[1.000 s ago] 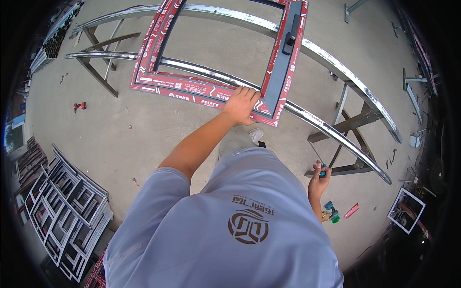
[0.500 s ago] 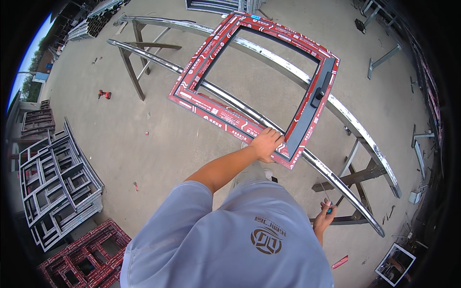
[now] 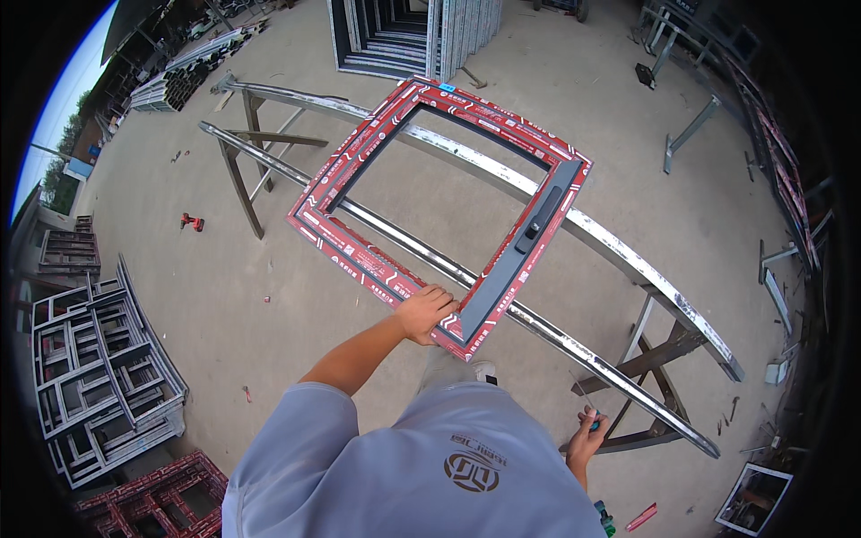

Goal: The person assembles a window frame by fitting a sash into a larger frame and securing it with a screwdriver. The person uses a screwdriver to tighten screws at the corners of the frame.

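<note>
A window sash (image 3: 357,257) wrapped in red printed protective film lies across two metal rails. Its right side shows a grey profile with a black handle (image 3: 534,226). My left hand (image 3: 426,314) is closed around the sash's near edge, close to the near right corner. Lower right, beyond the end of the sash, my right hand (image 3: 585,438) is closed on a screwdriver (image 3: 595,425) with a teal handle, its thin shaft pointing up and away. That hand is apart from the sash, beside the near rail (image 3: 592,360).
The far rail (image 3: 628,248) runs behind the near one on dark trestle legs (image 3: 240,184). A red drill (image 3: 192,221) rests on the floor at left. Stacked grey frames (image 3: 108,359) lean at far left; more frames (image 3: 386,67) stand at the back.
My left hand and the sash have shifted left along the rails. My view has tilted up, showing more of the frames behind. The screwdriver stays in my right hand.
</note>
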Available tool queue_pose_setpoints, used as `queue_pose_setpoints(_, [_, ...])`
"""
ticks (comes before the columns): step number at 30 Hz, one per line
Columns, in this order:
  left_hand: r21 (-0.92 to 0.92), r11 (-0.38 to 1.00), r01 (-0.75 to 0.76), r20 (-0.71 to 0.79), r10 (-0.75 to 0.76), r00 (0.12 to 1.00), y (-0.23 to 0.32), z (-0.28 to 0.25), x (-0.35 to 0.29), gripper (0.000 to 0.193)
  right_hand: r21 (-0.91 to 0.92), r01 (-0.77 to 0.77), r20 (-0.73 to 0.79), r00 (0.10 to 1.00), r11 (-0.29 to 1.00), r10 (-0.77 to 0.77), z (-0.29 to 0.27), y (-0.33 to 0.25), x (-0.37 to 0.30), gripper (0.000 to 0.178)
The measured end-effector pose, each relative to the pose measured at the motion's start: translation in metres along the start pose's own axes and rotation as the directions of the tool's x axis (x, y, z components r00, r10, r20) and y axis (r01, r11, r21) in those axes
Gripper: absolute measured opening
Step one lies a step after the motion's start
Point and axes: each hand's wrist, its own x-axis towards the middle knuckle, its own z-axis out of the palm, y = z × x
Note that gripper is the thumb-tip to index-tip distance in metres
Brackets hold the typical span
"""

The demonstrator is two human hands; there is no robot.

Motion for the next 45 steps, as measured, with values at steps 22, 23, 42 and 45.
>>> queue_pose_setpoints(22, [0.362, 0.908, 0.209, 0.422, -0.36, 0.832, -0.015, -0.031, -0.093, 0.111, 0.098, -0.079, -0.002, 0.997, 0.992, 0.08, -0.073, 0.065, 0.064, 0.036])
queue_pose_setpoints(23, [0.318, 0.904, 0.284, 0.42, -0.403, 0.813, -0.013, -0.032, -0.089, 0.113, 0.147, -0.172, 0.004, 0.985, 0.974, 0.173, -0.068, 0.058, 0.07, 0.037])
queue_pose_setpoints(42, [-0.061, 0.921, 0.384, -0.302, -0.383, 0.873, -0.105, -0.016, 0.271, 0.06, 0.495, 0.004, -0.13, 0.989, 0.869, 0.069, 0.019, -0.087, 0.319, 0.033])
queue_pose_setpoints(45, [0.024, 0.96, 0.278, -0.276, -0.261, 0.925, -0.135, 0.004, 0.343, 0.058, 0.364, 0.067, -0.115, 0.993, 0.929, -0.026, 0.043, -0.077, 0.389, 0.031])
